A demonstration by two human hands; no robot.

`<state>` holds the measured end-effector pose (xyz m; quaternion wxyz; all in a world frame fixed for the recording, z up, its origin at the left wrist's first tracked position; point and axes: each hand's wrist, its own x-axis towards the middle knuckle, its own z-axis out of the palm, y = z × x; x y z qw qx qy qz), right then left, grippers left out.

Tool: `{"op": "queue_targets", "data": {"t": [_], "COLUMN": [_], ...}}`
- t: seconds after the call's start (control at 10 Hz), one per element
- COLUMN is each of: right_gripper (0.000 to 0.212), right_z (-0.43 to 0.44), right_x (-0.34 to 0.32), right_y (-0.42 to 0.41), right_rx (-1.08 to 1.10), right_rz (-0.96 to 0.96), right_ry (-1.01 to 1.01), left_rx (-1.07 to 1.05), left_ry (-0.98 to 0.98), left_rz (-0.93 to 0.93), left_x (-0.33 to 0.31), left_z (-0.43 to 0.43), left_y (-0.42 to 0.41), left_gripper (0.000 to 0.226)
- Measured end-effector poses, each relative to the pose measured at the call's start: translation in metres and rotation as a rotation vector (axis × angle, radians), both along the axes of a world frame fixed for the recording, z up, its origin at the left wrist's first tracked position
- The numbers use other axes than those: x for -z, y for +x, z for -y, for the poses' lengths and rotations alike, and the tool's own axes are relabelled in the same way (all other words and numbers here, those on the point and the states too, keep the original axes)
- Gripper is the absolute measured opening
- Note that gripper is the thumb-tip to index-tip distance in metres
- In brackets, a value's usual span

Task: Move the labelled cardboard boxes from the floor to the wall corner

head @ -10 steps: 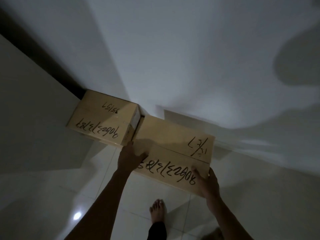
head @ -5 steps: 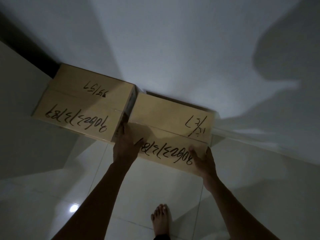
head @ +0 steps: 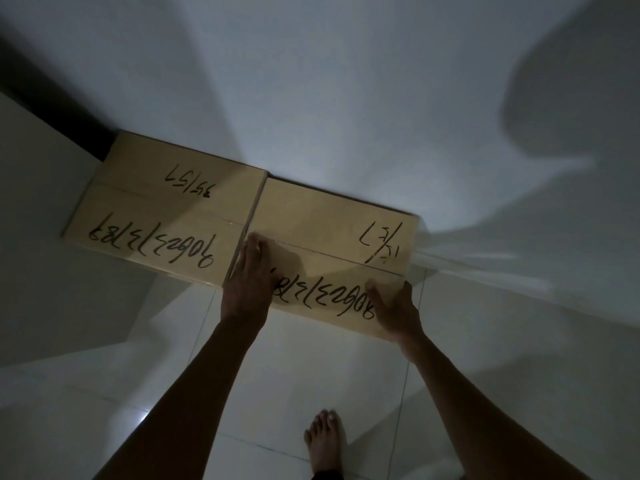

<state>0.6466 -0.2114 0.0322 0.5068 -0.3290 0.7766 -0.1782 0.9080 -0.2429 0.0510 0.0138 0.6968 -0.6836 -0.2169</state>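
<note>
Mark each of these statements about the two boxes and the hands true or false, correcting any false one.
1. Two cardboard boxes sit side by side against the wall. True: the left box and the right box meet edge to edge.
2. The left hand rests on the left box. False: it lies on the right box's top, near the seam.
3. The right hand is at the right box's near right corner. True.
4. The boxes are stacked one on the other. False: both stand on the floor.
5. Both box tops are blank. False: each has handwritten numbers.
6. A bare foot shows on the tiles. True.
</note>
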Motion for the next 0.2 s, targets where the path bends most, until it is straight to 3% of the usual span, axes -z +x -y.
{"op": "queue_targets", "data": {"t": [0.2], "right_gripper": [0.085], "right_z": [0.001], "right_x": [-0.036], "right_y": [0.002], "right_rx": [-0.167], "right_rz": [-0.217], "right_ry": [-0.006], "left_rx": [0.008], "left_ry": [0.055], "left_rz": [-0.057], "left_x": [-0.02], "left_z": [-0.012], "left_y": [0.001], "left_gripper": [0.084]}}
